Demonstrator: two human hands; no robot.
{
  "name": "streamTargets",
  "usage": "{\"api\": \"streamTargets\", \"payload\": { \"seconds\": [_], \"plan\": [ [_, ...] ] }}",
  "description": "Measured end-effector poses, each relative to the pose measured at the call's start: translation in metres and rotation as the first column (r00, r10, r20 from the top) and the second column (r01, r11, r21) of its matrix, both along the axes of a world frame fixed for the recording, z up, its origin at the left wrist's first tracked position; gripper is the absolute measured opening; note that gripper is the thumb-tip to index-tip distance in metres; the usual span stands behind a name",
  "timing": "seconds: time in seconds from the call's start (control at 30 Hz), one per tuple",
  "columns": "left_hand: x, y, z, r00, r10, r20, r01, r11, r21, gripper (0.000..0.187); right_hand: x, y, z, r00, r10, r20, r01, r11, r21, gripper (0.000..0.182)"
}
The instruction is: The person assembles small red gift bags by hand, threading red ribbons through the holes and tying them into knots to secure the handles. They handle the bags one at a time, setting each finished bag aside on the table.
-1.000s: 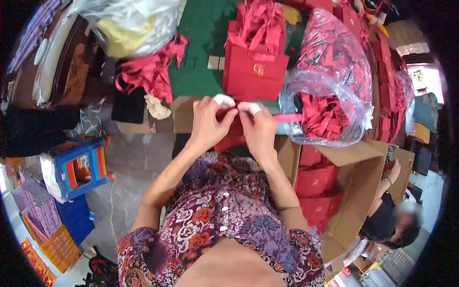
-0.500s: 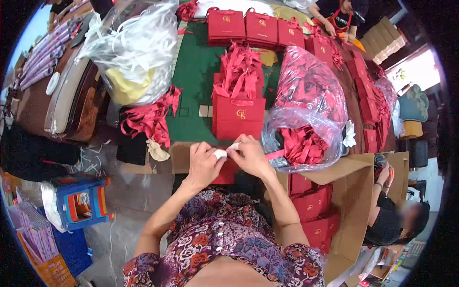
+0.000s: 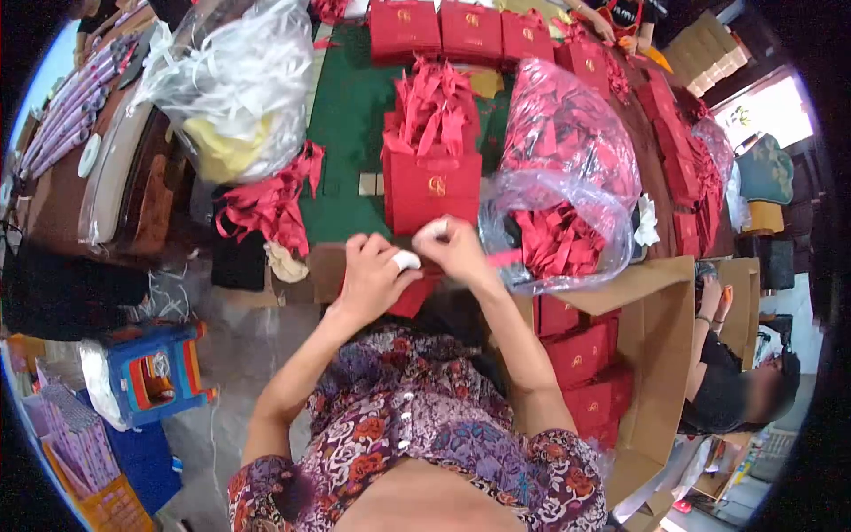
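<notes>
My left hand [image 3: 374,277] is closed, its curled fingers and thumb at a red paper gift bag [image 3: 413,300] in front of my lap, partly hidden by the hand. White wrapping covers one of its fingertips. Just to the right, my right hand [image 3: 456,255] is raised slightly with thumb and wrapped forefinger pinched together; what is between them, if anything, is too small to make out. Beyond both hands stands a stack of red gift bags [image 3: 434,195] with gold lettering. Red ribbons [image 3: 434,106] are heaped on top of it.
Right of my hands, an open clear plastic bag [image 3: 563,239] holds red ribbons. Below it, a cardboard box [image 3: 651,390] contains more red bags. White ribbons fill a plastic bag [image 3: 235,89] at left, above loose red ribbons [image 3: 275,199]. A stool [image 3: 146,372] stands left; co-workers sit right.
My hands have moved apart, the left slightly down and the right slightly up. The view has tipped, so the table things appear higher. The red bag in front of my lap has shifted up.
</notes>
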State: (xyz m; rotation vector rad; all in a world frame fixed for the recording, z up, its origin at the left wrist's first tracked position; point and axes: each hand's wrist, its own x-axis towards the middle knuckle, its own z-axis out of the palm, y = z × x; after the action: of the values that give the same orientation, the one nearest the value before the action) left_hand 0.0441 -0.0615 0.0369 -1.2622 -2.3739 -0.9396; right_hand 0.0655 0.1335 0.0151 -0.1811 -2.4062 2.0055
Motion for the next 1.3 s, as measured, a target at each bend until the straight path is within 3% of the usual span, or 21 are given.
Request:
{"api": "streamTargets", "payload": {
  "seconds": [0.03, 0.1, 0.13, 0.17, 0.3, 0.37, 0.4, 0.47, 0.5, 0.57, 0.63, 0.7, 0.73, 0.77, 0.87, 0.97, 1.13, 1.17, 1.2, 1.27, 1.3],
  "plan": [
    [0.002, 0.001, -0.002, 0.997, -0.041, 0.065, 0.039, 0.999, 0.027, 0.021, -0.004, -0.003, 0.001, 0.997, -0.074, 0.013, 0.075, 0.995, -0.066, 0.012],
    [0.006, 0.003, -0.007, 0.997, 0.012, 0.082, -0.015, 0.999, 0.038, 0.019, -0.010, 0.001, -0.007, 0.977, -0.186, -0.101, 0.198, 0.971, 0.133, 0.015],
    [0.003, 0.003, -0.006, 0.992, 0.040, 0.121, -0.044, 0.999, 0.031, 0.019, -0.009, -0.002, 0.005, 0.982, -0.180, -0.063, 0.183, 0.981, 0.056, 0.019],
    [0.001, 0.001, -0.003, 0.984, 0.068, 0.163, -0.072, 0.997, 0.022, 0.019, -0.008, 0.001, 0.006, 0.982, -0.140, -0.126, 0.155, 0.980, 0.125, 0.025],
    [-0.008, -0.008, -0.005, 0.946, 0.209, 0.246, -0.224, 0.974, 0.036, 0.020, 0.012, 0.021, 0.016, 0.998, -0.012, 0.060, 0.011, 1.000, 0.011, 0.028],
    [-0.014, -0.013, -0.002, 0.936, 0.252, 0.247, -0.265, 0.964, 0.019, 0.020, 0.033, 0.030, 0.029, 0.986, 0.158, -0.057, -0.105, 0.843, 0.528, 0.028],
    [-0.018, -0.015, -0.003, 0.926, 0.274, 0.260, -0.289, 0.957, 0.020, 0.021, 0.042, 0.037, 0.030, 0.985, 0.165, -0.053, -0.113, 0.844, 0.524, 0.028],
    [-0.031, -0.019, -0.013, 0.915, 0.294, 0.276, -0.312, 0.950, 0.022, 0.022, 0.053, 0.047, 0.034, 0.958, 0.261, 0.119, -0.241, 0.510, 0.826, 0.028],
    [-0.037, -0.020, -0.020, 0.913, 0.298, 0.277, -0.316, 0.949, 0.022, 0.022, 0.056, 0.046, 0.035, 0.957, 0.265, 0.121, -0.245, 0.509, 0.825, 0.028],
    [-0.045, -0.019, -0.032, 0.896, 0.393, 0.205, -0.401, 0.916, 0.000, 0.023, 0.060, 0.042, 0.043, 0.980, 0.055, 0.192, -0.174, 0.705, 0.688, 0.026],
    [-0.043, -0.016, -0.037, 0.906, 0.387, 0.173, -0.394, 0.919, 0.009, 0.024, 0.059, 0.040, 0.032, 0.993, 0.053, 0.102, -0.108, 0.724, 0.681, 0.025],
    [-0.029, -0.008, -0.032, 0.901, 0.418, 0.115, -0.430, 0.895, 0.121, 0.025, 0.048, 0.028, 0.034, 0.965, -0.007, 0.264, -0.055, 0.972, 0.227, 0.026],
    [-0.017, -0.004, -0.027, 0.908, 0.387, 0.164, -0.411, 0.898, 0.156, 0.025, 0.042, 0.017, 0.044, 0.947, 0.011, 0.320, -0.016, 1.000, 0.014, 0.029],
    [-0.004, -0.003, -0.022, 0.893, 0.306, 0.329, -0.372, 0.915, 0.159, 0.022, 0.038, 0.009, 0.040, 0.946, 0.013, 0.324, -0.018, 1.000, 0.011, 0.029],
    [0.028, 0.006, -0.031, 0.590, -0.041, 0.806, -0.321, 0.904, 0.281, 0.033, 0.022, -0.013, 0.027, 0.977, 0.092, 0.193, -0.011, 0.923, -0.385, 0.032],
    [0.040, 0.013, -0.034, 0.240, -0.444, 0.863, -0.361, 0.785, 0.504, 0.028, 0.011, -0.033, 0.035, 0.976, 0.069, 0.206, 0.019, 0.917, -0.398, 0.032],
    [0.032, -0.004, -0.031, 0.157, -0.241, 0.958, -0.179, 0.947, 0.267, 0.015, 0.000, -0.045, 0.024, 0.985, 0.086, 0.149, -0.008, 0.890, -0.456, 0.031],
    [0.031, -0.006, -0.035, 0.157, -0.239, 0.958, -0.185, 0.946, 0.267, 0.015, -0.002, -0.047, 0.022, 0.989, 0.087, 0.123, -0.020, 0.886, -0.464, 0.031],
    [0.030, -0.008, -0.040, 0.054, -0.362, 0.931, -0.242, 0.900, 0.364, 0.016, -0.002, -0.044, 0.020, 0.988, 0.094, 0.123, -0.026, 0.885, -0.465, 0.031],
    [0.027, -0.015, -0.039, -0.035, -0.479, 0.877, -0.316, 0.838, 0.445, 0.017, -0.003, -0.039, 0.021, 0.993, 0.042, 0.113, -0.052, 0.995, 0.084, 0.025],
    [0.026, -0.020, -0.035, -0.203, -0.551, 0.809, -0.430, 0.793, 0.432, 0.018, 0.000, -0.040, 0.024, 0.992, 0.052, 0.111, -0.061, 0.995, 0.083, 0.025]
  ]
}}
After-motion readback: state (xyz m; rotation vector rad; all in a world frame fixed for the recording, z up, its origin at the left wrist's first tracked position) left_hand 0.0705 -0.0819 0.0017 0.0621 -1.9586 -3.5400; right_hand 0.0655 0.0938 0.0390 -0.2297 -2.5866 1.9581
